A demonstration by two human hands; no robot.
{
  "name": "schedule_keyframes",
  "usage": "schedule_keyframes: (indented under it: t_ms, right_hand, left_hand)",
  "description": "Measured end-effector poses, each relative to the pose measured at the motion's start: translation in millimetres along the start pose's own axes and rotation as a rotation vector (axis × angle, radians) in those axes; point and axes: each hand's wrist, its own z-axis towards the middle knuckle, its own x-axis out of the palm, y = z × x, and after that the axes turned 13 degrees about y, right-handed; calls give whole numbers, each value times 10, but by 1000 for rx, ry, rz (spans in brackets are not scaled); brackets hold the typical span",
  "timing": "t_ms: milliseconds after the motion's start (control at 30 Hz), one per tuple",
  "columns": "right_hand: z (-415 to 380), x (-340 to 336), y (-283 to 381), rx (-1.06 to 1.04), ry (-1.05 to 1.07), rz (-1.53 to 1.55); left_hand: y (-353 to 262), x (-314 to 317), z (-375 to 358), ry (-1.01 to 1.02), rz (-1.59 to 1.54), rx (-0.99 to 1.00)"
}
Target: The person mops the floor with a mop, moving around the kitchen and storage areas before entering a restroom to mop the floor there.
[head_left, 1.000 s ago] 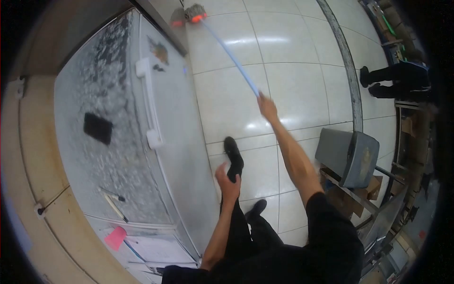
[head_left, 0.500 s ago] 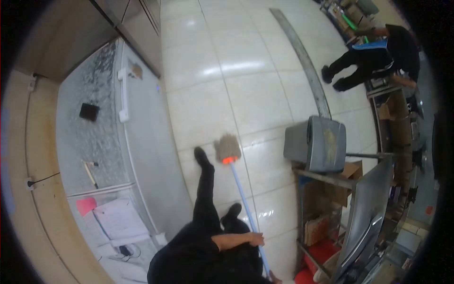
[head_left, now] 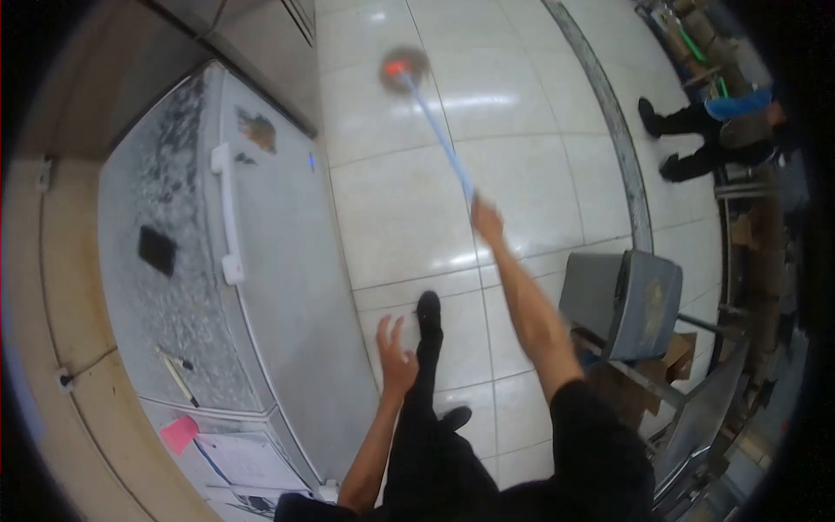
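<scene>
Right grip [head_left: 487,219] wraps the mop handle [head_left: 437,130], long axis slanting up-left toward upper centre; left grip [head_left: 397,365] splayed, empty.

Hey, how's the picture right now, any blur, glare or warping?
In the head view, motion blur smears the mop head and softens the right hand; also in the head view, white glare streaks the floor, the grey strip looks bowed, and the corners go black.

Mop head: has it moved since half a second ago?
Yes, forward: the mop head was about level with the grey bin in view; now, blurred, it is well beyond the bin, nearer the picture's top.
</scene>
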Motion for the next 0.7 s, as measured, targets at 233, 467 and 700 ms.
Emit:
schedule_keyframes:
  t_ms: [233,467,700]
  right_hand:
    - [-896,191,-851,91,113,97]
    - [-7487,18,-1427,433,459,41]
    - [-10991,-894,-932,664,204,531]
  left_hand:
    - [822,-100,-1161,79,-204,-380]
    - [842,465,-2201,204,-251,-182]
    - [1896,1654,-4534,1027,209,-292]
